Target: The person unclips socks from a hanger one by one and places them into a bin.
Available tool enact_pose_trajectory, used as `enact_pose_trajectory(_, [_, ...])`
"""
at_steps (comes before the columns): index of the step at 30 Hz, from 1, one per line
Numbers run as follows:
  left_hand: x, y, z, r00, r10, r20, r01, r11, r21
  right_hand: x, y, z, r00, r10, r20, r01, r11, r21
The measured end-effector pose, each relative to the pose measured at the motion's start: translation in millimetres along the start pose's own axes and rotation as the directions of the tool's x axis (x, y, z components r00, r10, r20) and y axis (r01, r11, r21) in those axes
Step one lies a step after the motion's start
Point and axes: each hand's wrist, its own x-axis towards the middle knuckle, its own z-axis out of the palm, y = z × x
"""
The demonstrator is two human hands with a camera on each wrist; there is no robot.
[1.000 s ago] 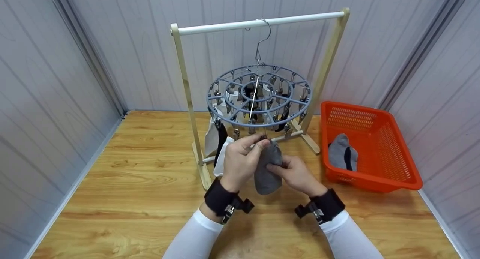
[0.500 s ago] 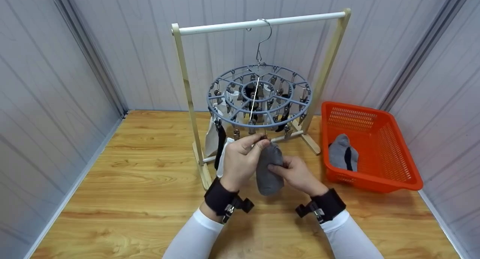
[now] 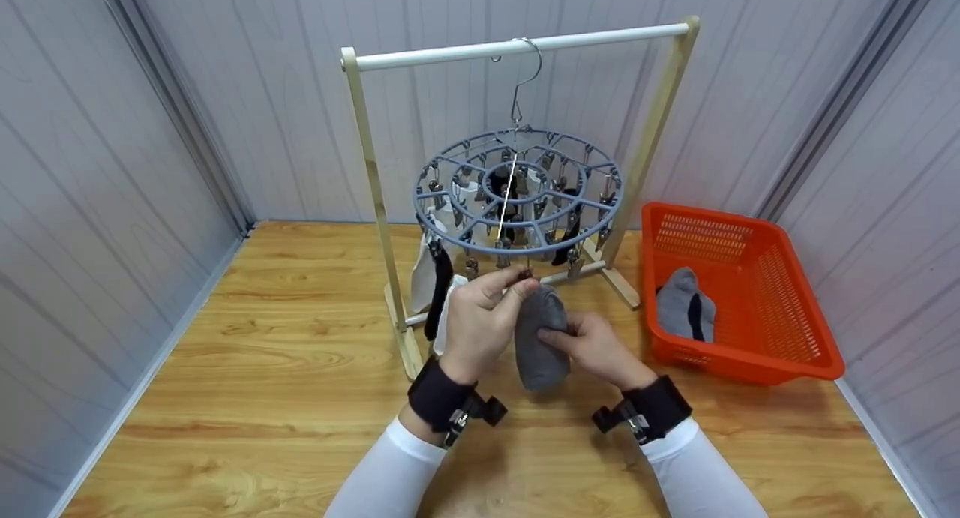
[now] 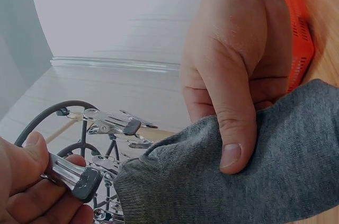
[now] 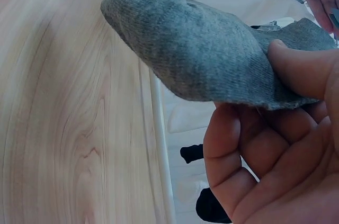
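A round blue-grey clip hanger (image 3: 517, 192) hangs by its hook from the white rod (image 3: 517, 46) of a wooden rack. My left hand (image 3: 517, 287) pinches one metal clip (image 3: 526, 275) at the hanger's front edge; in the left wrist view that clip (image 4: 71, 173) sits between thumb and fingers. My right hand (image 3: 553, 339) holds a grey sock (image 3: 540, 338) just below that clip, thumb pressed on the cloth (image 4: 238, 181). In the right wrist view the sock (image 5: 201, 60) lies over my fingers (image 5: 265, 155). The sock's edge is close beside the clip.
Several white and black socks (image 3: 431, 274) hang from the hanger's left and inner clips. An orange basket (image 3: 780, 330) stands at the right on the wooden table (image 3: 262, 368), with a grey sock (image 3: 681, 304) inside. Grey walls close in on both sides.
The grey sock and my right hand have edged slightly right and up toward the clip. My left hand keeps its pinch on the clip.
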Motion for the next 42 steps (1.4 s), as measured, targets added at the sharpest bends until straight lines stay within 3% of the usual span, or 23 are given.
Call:
enact_pose_trajectory(5, [0.0, 2.8, -0.1, 1.000, -0.009, 0.016, 0.008, 0.998, 0.065, -0.5, -1.1, 0.1, 1.000, 0.009, -0.008, -0.009, 1.000, 0.004])
enact_pose_trajectory(8, [0.6, 4.1, -1.4, 0.999, 0.043, 0.032, -0.048, 0.987, 0.155, -0.8, -1.7, 0.2, 1.000, 0.009, -0.013, -0.009, 1.000, 0.001])
enact_pose_trajectory(13, [1.8, 6.6, -5.8, 0.982, 0.182, 0.046, -0.186, 0.921, 0.341, -0.3, 0.5, -0.3, 1.000, -0.002, -0.004, 0.002, 1.000, 0.005])
enact_pose_trajectory(17, [4.2, 12.1, -10.7, 0.962, 0.272, 0.033, -0.260, 0.866, 0.428, 0.7, 0.8, -0.9, 1.000, -0.021, 0.004, 0.021, 1.000, 0.010])
enact_pose_trajectory(20, [6.6, 18.1, -15.1, 0.946, 0.324, 0.008, -0.293, 0.846, 0.446, 0.8, 0.2, -0.6, 1.000, -0.024, 0.005, 0.023, 1.000, 0.014])
enact_pose_trajectory(25, [9.5, 28.0, -23.8, 0.928, 0.371, -0.038, -0.323, 0.849, 0.420, 0.3, -2.1, 0.3, 1.000, 0.009, -0.014, -0.009, 1.000, 0.006])
enact_pose_trajectory(29, [12.5, 30.6, -29.1, 0.903, 0.417, -0.098, -0.343, 0.841, 0.418, -0.9, -4.6, -0.3, 1.000, 0.024, -0.017, -0.024, 0.999, 0.028])
enact_pose_trajectory(33, [15.2, 27.6, -32.4, 0.884, 0.434, -0.175, -0.320, 0.833, 0.452, -1.6, -5.4, -0.9, 1.000, 0.007, -0.019, -0.007, 1.000, 0.017])
enact_pose_trajectory(35, [16.5, 25.5, -34.3, 0.886, 0.421, -0.191, -0.293, 0.831, 0.472, -1.9, -5.5, -1.4, 1.000, 0.000, -0.021, 0.000, 1.000, 0.005])
enact_pose_trajectory(42, [19.0, 17.9, -36.8, 0.922, 0.350, -0.166, -0.217, 0.821, 0.528, -2.6, -6.0, -5.4, 0.999, -0.018, -0.038, 0.018, 1.000, -0.012])
